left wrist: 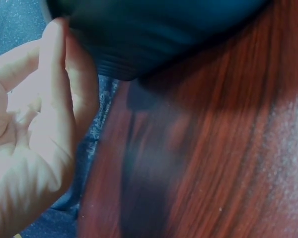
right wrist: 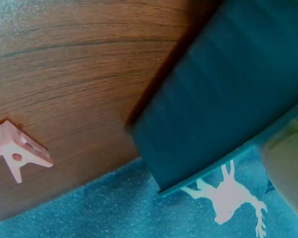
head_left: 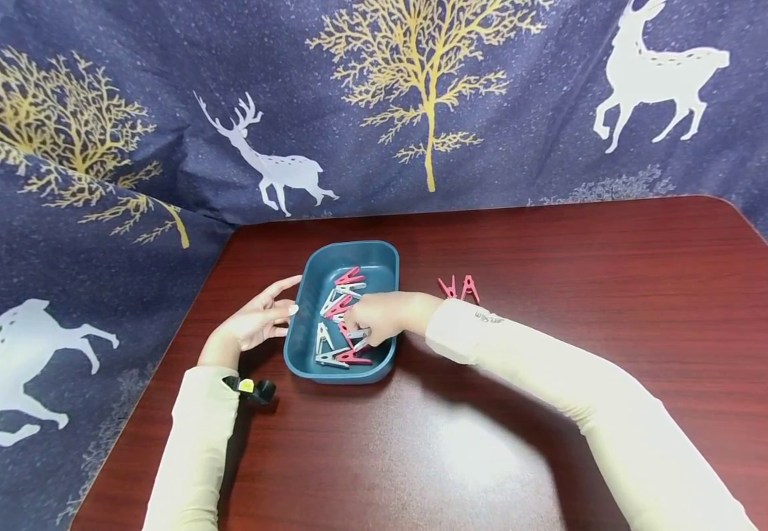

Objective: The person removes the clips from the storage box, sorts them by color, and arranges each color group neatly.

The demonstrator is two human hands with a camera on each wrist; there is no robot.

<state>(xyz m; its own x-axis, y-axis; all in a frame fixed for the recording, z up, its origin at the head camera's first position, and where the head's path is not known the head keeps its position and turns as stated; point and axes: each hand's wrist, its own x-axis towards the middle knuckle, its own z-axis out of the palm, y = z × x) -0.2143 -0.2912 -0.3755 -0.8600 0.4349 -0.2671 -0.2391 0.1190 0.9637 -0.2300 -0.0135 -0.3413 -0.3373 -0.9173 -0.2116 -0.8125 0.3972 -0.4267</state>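
Observation:
A deep blue plastic bin (head_left: 293,346) stands on the table, with several red and pale grey clothespins inside, among them a red clothespin (head_left: 350,275) at its far end. My right hand (head_left: 377,313) reaches over the bin's right wall, its fingers curled down among the clothespins. At its fingertips it pinches a grey clothespin (head_left: 359,335). My left hand (head_left: 260,317) touches the bin's left wall with the thumb and loosely extended fingers. The left wrist view shows its thumb and fingers (left wrist: 57,84) against the bin's dark outer side (left wrist: 139,39).
Two red clothespins (head_left: 459,286) lie on the reddish-brown table (head_left: 589,295) to the right of the bin, partly behind the right sleeve. One pink-looking clothespin (right wrist: 20,151) shows in the right wrist view. A navy cloth (head_left: 490,147) with deer and trees hangs behind the table.

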